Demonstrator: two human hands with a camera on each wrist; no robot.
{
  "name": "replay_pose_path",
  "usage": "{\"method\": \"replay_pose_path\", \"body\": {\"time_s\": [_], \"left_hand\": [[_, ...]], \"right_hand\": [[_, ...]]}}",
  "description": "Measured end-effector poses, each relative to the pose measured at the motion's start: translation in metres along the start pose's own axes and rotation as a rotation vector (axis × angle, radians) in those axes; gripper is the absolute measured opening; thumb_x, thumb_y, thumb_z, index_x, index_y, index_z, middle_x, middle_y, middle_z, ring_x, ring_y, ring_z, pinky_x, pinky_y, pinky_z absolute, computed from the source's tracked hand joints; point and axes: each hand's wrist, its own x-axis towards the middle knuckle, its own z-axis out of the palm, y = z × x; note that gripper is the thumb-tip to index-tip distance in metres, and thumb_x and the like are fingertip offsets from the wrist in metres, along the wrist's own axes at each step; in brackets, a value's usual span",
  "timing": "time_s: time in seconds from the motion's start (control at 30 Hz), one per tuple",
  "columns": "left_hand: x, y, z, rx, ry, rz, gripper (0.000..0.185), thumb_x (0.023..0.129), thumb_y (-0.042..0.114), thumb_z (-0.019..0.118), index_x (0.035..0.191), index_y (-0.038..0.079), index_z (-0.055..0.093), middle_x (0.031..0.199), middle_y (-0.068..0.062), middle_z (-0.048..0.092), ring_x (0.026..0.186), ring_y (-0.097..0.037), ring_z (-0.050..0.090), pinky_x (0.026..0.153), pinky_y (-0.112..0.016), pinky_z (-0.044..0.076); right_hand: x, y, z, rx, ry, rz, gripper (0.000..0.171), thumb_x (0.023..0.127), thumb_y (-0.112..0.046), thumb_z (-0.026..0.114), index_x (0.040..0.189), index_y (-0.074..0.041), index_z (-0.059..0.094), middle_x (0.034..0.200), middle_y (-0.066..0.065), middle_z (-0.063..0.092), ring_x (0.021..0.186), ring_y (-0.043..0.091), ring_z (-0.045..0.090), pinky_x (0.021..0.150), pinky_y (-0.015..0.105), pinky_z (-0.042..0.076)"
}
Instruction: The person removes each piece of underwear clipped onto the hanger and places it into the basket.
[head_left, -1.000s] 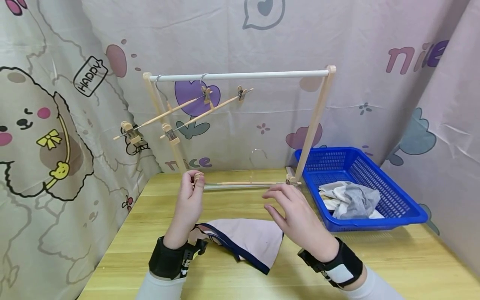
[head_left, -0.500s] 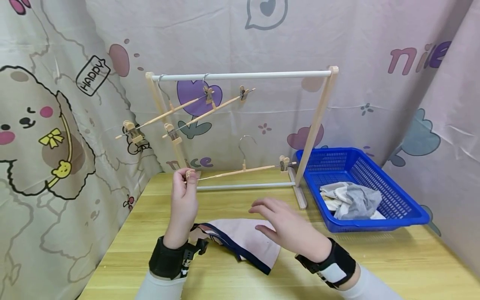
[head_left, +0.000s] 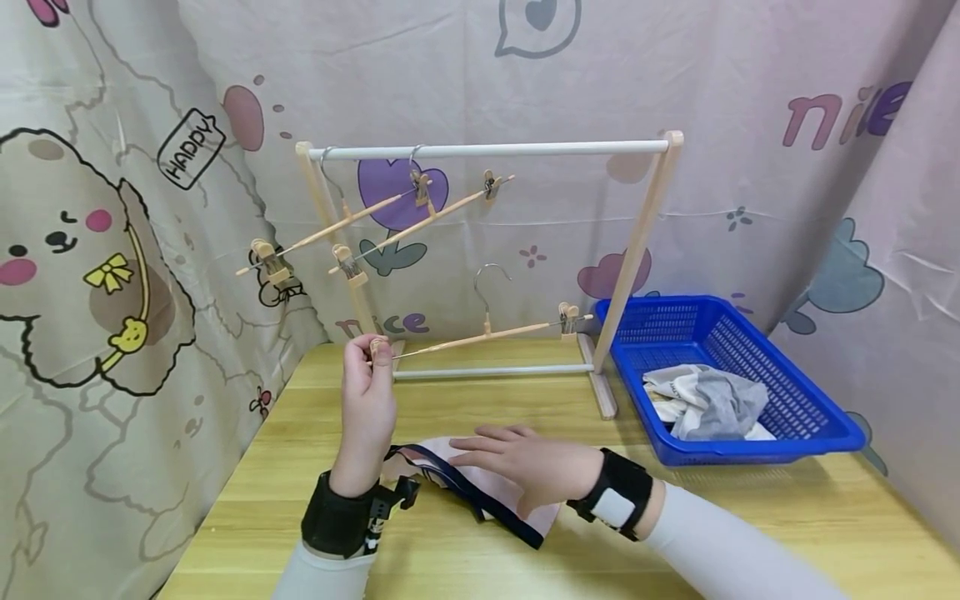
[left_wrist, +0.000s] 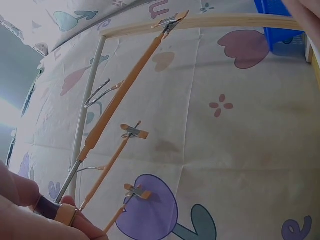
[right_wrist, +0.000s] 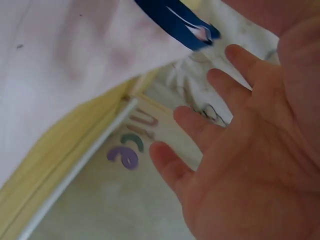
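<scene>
1. Table: yellow wood top, carries everything; printed cloth hangs behind and to both sides.
2. Rack: stands at the back of the table, white rail on top, so hooks have somewhere to hang. Two hangers hang at its left end, tilted, clips empty.
3. Basket: blue, just right of the rack's foot, holds crumpled grey-and-white clothes within reach.
4. Garment: pink with navy trim, lies flat on the table in front of the person, between the two hands.
5. Hanger: held up off the table, nearly level, hook upward (not on the rail).
6. Left hand: thumb and fingers pinch the clip at the hanger's left end; that alone holds it up.
7. Right hand: fingers straight and spread, palm down on the garment, gripping nothing.
</scene>
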Motion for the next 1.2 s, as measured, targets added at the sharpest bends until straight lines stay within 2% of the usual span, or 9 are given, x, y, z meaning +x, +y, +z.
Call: {"method": "replay_pose_path", "body": {"time_s": [0.23, 0.4, 0.5, 0.73, 0.93, 1.2], "left_hand": [[-0.001, 0.001, 0.000, 0.012, -0.002, -0.013, 0.023, 0.113, 0.016, 0.034, 0.125, -0.003, 0.039, 0.113, -0.006, 0.039, 0.101, -0.020, 0.039, 0.086, -0.023, 0.032], [-0.002, -0.001, 0.001, -0.013, 0.007, -0.003, 0.019, 0.113, 0.015, 0.034, 0.122, -0.002, 0.040, 0.107, -0.004, 0.038, 0.098, -0.019, 0.040, 0.085, -0.023, 0.033], [-0.002, -0.002, 0.002, -0.018, 0.015, 0.000, 0.019, 0.113, 0.014, 0.034, 0.121, -0.002, 0.040, 0.106, -0.004, 0.038, 0.097, -0.017, 0.040, 0.085, -0.023, 0.033], [-0.002, -0.002, 0.005, -0.045, 0.038, -0.008, 0.017, 0.112, 0.010, 0.035, 0.120, -0.004, 0.040, 0.107, -0.004, 0.039, 0.098, -0.013, 0.040, 0.087, -0.022, 0.034], [-0.002, -0.003, 0.006, -0.073, 0.027, -0.020, 0.016, 0.112, 0.010, 0.034, 0.120, -0.003, 0.039, 0.106, -0.003, 0.036, 0.098, -0.014, 0.038, 0.088, -0.023, 0.032], [-0.002, -0.003, 0.006, -0.101, 0.023, -0.030, 0.013, 0.112, 0.010, 0.034, 0.119, 0.000, 0.039, 0.107, -0.003, 0.034, 0.100, -0.015, 0.036, 0.090, -0.027, 0.031]], "right_hand": [[0.024, 0.007, 0.010, -0.038, -0.050, -0.075, 0.129, 0.069, -0.030, 0.097, 0.166, -0.032, 0.013, 0.175, -0.006, 0.005, 0.160, 0.030, 0.015, 0.120, 0.058, 0.033], [0.037, 0.009, 0.016, -0.132, -0.064, -0.064, 0.133, 0.068, -0.041, 0.096, 0.166, -0.036, 0.007, 0.175, -0.002, -0.001, 0.160, 0.032, 0.013, 0.119, 0.055, 0.036], [0.043, 0.010, 0.019, -0.149, -0.068, -0.059, 0.132, 0.067, -0.043, 0.097, 0.165, -0.038, 0.008, 0.175, -0.003, 0.001, 0.159, 0.034, 0.015, 0.118, 0.055, 0.038], [0.051, 0.015, 0.019, -0.052, -0.098, -0.114, 0.127, 0.068, -0.034, 0.098, 0.165, -0.037, 0.016, 0.174, -0.005, 0.009, 0.157, 0.037, 0.022, 0.115, 0.060, 0.039], [0.057, 0.024, 0.022, 0.078, -0.166, -0.123, 0.120, 0.070, -0.026, 0.098, 0.163, -0.041, 0.023, 0.173, -0.009, 0.013, 0.158, 0.030, 0.022, 0.114, 0.065, 0.037], [0.063, 0.031, 0.024, 0.145, -0.210, -0.167, 0.111, 0.071, -0.022, 0.096, 0.161, -0.033, 0.033, 0.172, -0.004, 0.021, 0.155, 0.024, 0.027, 0.122, 0.042, 0.032]]}}
